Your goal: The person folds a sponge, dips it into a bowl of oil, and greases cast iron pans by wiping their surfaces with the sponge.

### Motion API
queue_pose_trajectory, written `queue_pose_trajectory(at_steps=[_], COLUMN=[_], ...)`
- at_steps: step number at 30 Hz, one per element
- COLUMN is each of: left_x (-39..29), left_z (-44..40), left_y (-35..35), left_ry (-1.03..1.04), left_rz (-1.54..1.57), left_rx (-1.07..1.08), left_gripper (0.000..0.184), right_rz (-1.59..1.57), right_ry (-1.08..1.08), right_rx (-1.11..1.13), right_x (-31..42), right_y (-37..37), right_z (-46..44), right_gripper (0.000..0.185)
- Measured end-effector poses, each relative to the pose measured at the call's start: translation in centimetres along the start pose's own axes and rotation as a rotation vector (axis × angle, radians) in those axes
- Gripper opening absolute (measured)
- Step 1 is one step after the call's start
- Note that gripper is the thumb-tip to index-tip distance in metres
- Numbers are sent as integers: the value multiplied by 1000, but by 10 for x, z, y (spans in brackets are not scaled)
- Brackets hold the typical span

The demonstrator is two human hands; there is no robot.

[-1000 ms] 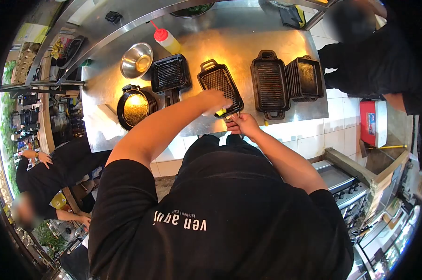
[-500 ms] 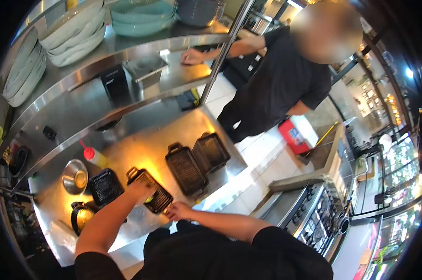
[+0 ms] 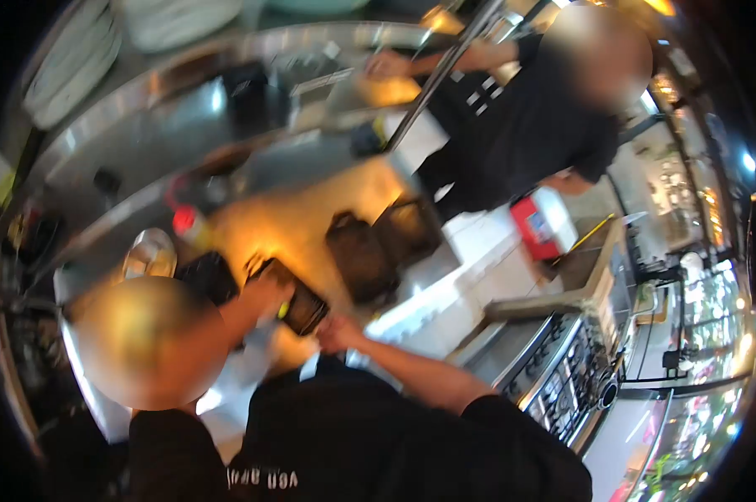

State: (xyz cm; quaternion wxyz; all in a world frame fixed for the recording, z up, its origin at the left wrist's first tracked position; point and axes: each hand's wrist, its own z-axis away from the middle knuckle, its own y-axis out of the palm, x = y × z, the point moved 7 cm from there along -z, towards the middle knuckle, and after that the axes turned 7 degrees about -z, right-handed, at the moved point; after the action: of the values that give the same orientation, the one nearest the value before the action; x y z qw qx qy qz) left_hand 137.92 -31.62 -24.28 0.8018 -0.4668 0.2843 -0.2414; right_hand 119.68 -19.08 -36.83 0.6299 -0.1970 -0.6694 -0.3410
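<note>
A small black rectangular ridged grill pan (image 3: 311,313) lies on the steel table in front of me. My left hand (image 3: 266,294) is over its far-left part, fingers closed on a small yellow-green piece (image 3: 284,309), its kind too blurred to tell. At the pan's near end, my right hand (image 3: 339,333) is closed around the handle, which the fingers mostly hide. Left of this pan sits another black pan (image 3: 210,276). Two more dark pans, one nearer (image 3: 361,258) and one farther (image 3: 408,228), stand side by side to the right.
A metal bowl (image 3: 149,253) and a red-topped squeeze bottle (image 3: 187,222) stand on the left. Stacked bowls (image 3: 75,71) fill the upper shelf. Across the table is a person in black (image 3: 520,125). A stove (image 3: 553,368) and a red-and-white cooler (image 3: 538,222) are on the right.
My view has tilted, so the table and pans appear higher and farther right, with motion blur. Both hands remain at the same pan. The other person's head has turned or shifted slightly.
</note>
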Motion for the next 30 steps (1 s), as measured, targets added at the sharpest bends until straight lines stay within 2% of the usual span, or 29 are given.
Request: queue_pose_trajectory(at_steps=[1,2,3,4,5,6,9,10,12,14,20,22,23,24,26,28,30], left_x=[9,7,4,0,7,21,45,55,69,65,49,38,35,33,29,30,26], left_z=[-3,14,34,55,74,90,167,195,242,284,342,348,349,351,353,357,358], left_y=[19,-6,-34,-64,-90,-96,-119,-117,-98,-90,-52,-53,-53,-55,-60,-59,-69], left_ry=[124,68,23,-9,-73,-119,-296,-338,-434,-568,-635,-686,-642,-646,-645,-686,-661], left_rz=[-48,57,170,281,331,468,650,684,794,744,850,872,912,909,868,876,838], left_rx=[16,-99,-222,-347,-229,-400,-764,-863,-913,-850,-883,-766,-827,-838,-832,-807,-818], left_gripper=[42,37,32,28,24,20,20,21,18,17,14,18,16,16,15,14,14], right_rz=[310,116,-55,-185,-232,-244,-346,-355,-433,-568,-671,-818,-836,-831,-852,-830,-774], right_ry=[-682,-135,141,397,547,646,604,589,582,489,547,523,484,482,362,369,355], right_rx=[226,-55,-208,-359,-460,-528,-671,-723,-740,-710,-669,-810,-892,-882,-970,-1080,-918], right_x=[-10,-19,-14,-6,5,11,96,103,97,94,106,90,82,79,77,83,83], right_y=[-5,-16,-17,-17,-13,-16,21,24,27,30,66,74,72,75,69,68,57], right_z=[8,19,29,36,38,43,32,31,35,32,38,40,41,36,24,4,-25], right_gripper=[26,26,28,30,32,36,37,36,29,25,17,14,13,13,12,12,16])
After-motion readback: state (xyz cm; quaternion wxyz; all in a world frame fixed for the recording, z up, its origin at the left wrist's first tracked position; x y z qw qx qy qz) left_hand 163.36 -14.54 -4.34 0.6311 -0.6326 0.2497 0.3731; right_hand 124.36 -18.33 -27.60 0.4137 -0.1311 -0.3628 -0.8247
